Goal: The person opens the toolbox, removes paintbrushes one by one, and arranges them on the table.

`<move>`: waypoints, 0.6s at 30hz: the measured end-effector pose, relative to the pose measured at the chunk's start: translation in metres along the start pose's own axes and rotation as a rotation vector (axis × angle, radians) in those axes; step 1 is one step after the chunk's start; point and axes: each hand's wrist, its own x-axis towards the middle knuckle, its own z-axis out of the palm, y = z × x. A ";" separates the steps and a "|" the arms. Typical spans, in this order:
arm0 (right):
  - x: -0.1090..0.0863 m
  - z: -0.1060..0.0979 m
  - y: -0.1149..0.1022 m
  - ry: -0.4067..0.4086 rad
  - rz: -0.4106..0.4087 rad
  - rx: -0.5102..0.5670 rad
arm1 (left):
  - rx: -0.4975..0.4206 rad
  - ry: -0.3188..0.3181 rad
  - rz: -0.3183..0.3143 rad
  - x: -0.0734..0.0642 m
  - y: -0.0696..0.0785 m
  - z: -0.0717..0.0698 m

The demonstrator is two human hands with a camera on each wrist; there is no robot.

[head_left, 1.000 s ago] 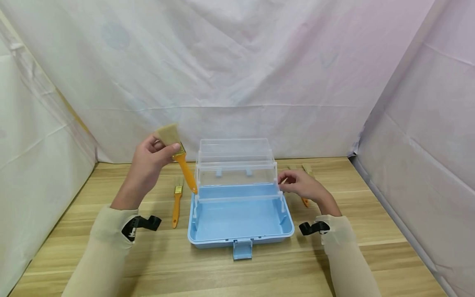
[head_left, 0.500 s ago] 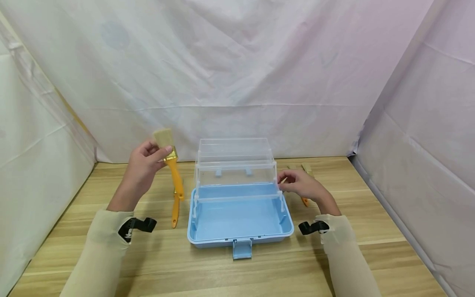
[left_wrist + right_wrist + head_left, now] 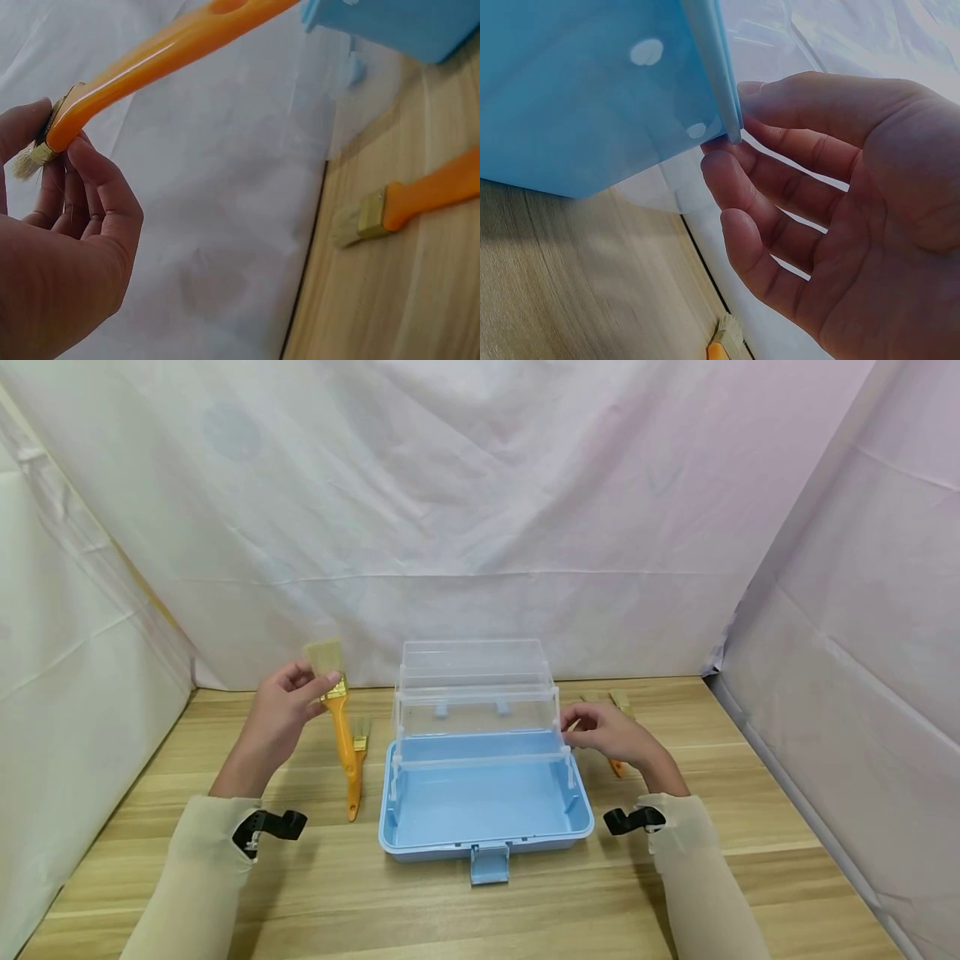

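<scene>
My left hand (image 3: 281, 710) pinches a wide paintbrush (image 3: 342, 731) at its metal ferrule. Its pale bristles point up and its orange handle hangs down over the table. In the left wrist view the thumb and fingers meet at the ferrule, and the glossy handle (image 3: 161, 64) slants up to the right. A smaller paintbrush (image 3: 354, 785) lies on the table, partly overlapped by the held one. The blue toolbox (image 3: 487, 806) stands with its lid up and clear trays raised. My right hand (image 3: 611, 731) grips its back right corner, thumb and curled fingers on the rim (image 3: 731, 112).
Two more paintbrushes lie right of the box, mostly behind the right hand; bristles of one (image 3: 621, 700) show. A blue latch (image 3: 490, 865) hangs at the box's front. White cloth (image 3: 480, 510) closes off the back and sides of the wooden table (image 3: 420, 910).
My left hand has moved left and down with the paintbrush, whose handle has swung from a slant to nearly upright, away from the box. The right hand and the box have stayed put.
</scene>
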 end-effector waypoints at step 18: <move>-0.002 0.000 0.000 -0.005 -0.005 -0.005 | 0.187 -0.018 -0.109 -0.002 -0.029 -0.027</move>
